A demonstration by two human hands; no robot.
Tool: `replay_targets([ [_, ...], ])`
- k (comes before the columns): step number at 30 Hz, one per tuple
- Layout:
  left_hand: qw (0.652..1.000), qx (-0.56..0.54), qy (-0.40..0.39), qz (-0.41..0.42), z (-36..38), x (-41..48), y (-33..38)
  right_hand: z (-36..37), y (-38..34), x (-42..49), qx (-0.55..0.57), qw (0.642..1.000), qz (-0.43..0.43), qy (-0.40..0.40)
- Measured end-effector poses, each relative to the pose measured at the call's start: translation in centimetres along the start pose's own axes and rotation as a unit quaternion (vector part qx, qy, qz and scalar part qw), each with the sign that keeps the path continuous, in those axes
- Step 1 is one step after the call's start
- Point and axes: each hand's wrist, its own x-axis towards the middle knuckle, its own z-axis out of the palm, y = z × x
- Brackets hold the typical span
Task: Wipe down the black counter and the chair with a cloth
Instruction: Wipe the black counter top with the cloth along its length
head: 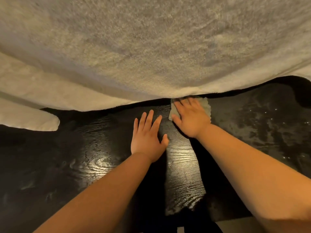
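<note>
Cloth (205,105) lies at the far edge of the black desk (84,157) under the right hand (191,119), pressed down open-palmed; the left hand (148,133) rests flat, holding nothing. Soft and limp, it probably bunches; broad palm pressure suits it.

Person's limbs, head view. The left forearm (101,190) and the right forearm (252,165) are bare along all their visible length, from the wrist to the near edge of the frame. The left grip (148,137) and the right grip (191,118) are bare hands, wrists and fingers uncovered.
</note>
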Motion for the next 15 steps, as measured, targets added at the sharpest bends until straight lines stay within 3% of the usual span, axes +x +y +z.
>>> replay_targets([
  [3, 1.0, 0.007, 0.0, 0.0, -0.1, 0.0, 0.0, 0.4, -1.7, -1.7, 0.032, 0.999, 0.019, -0.001],
  [7, 1.0, -0.012, 0.003, 0.006, -0.2, 0.0, -0.1, 1.7, -2.0, -7.3, 0.017, 0.998, -0.056, -0.016],
  [10, 1.0, -0.027, 0.003, 0.003, -0.3, 0.0, -0.1, 1.2, 0.0, -6.4, 0.003, 0.995, -0.091, -0.026],
  [15, 0.999, -0.038, -0.002, 0.002, -0.4, 0.0, -0.1, -0.3, 1.1, -0.3, 0.012, 0.999, 0.018, 0.026],
])
